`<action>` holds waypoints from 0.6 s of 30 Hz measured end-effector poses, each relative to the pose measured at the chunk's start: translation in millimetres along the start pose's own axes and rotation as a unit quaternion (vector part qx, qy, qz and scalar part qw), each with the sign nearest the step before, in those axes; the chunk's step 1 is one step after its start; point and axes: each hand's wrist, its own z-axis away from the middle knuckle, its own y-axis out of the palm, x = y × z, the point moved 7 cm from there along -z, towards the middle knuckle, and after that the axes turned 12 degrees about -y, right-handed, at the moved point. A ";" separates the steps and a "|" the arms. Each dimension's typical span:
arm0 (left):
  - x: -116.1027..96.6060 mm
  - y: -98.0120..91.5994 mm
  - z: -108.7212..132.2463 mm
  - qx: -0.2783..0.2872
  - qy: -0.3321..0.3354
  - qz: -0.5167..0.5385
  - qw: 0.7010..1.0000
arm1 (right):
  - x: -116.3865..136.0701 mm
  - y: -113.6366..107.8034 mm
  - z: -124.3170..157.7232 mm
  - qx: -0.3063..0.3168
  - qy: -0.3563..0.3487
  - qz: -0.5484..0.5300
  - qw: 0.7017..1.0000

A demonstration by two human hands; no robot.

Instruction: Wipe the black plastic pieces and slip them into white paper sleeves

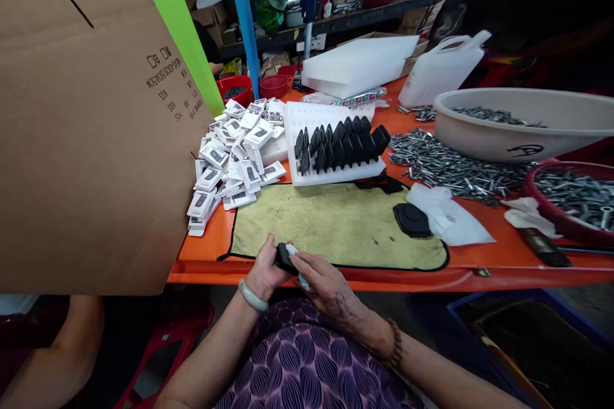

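Observation:
Near the table's front edge, my left hand (266, 271) grips a small black device (283, 258) whose exact kind I cannot make out. My right hand (329, 284) presses a crumpled white cloth or tissue (304, 280) against it, fingers closed over the wad. Beneath and beyond lies a yellow-green mat (316, 217) with a black border. Another black device (411, 220) rests on the mat's right side, beside a white plastic bag (451, 216). Behind the mat, several black pieces (343, 144) stand in rows in a white foam tray (330, 177).
A large cardboard box (96, 140) blocks the left. Small white boxes (235, 153) are heaped by the tray. To the right are loose metal screws (455, 163), a beige basin (508, 137), a red basket (570, 223) and a white jug (444, 70). Another person's arm (71, 358) shows lower left.

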 end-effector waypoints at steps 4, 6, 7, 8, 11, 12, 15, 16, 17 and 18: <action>-1.3 1.5 6.7 -0.002 0.025 0.026 0.999 | -6.4 6.4 4.4 -0.044 0.003 -0.028 0.999; -3.4 3.5 9.9 0.024 0.056 -0.002 0.998 | -17.8 6.4 3.0 -0.073 0.051 -0.077 0.993; -5.2 2.5 11.3 0.033 0.075 -0.020 0.996 | -25.8 5.8 2.9 -0.091 0.096 -0.100 0.986; -7.8 0.3 12.9 0.038 0.101 -0.043 0.993 | -35.3 5.3 4.1 -0.109 0.155 -0.123 0.974; -16.9 -9.1 17.3 0.040 0.183 -0.138 0.973 | -61.7 8.5 12.8 -0.142 0.349 -0.221 0.900; -18.8 -12.4 17.9 0.038 0.198 -0.172 0.964 | -67.1 11.3 14.4 -0.137 0.394 -0.260 0.871; -26.9 -22.8 18.4 0.013 0.225 -0.246 0.943 | -72.4 23.6 9.1 -0.063 0.442 -0.364 0.817; -32.3 -25.8 19.9 -0.003 0.244 -0.268 0.932 | -72.5 28.3 6.5 -0.030 0.443 -0.392 0.806; -38.9 -28.3 22.1 -0.019 0.268 -0.289 0.919 | -73.6 32.0 4.6 -0.010 0.443 -0.413 0.795; -46.0 -30.8 24.6 -0.036 0.292 -0.307 0.905 | -76.6 33.5 3.2 -0.009 0.444 -0.426 0.788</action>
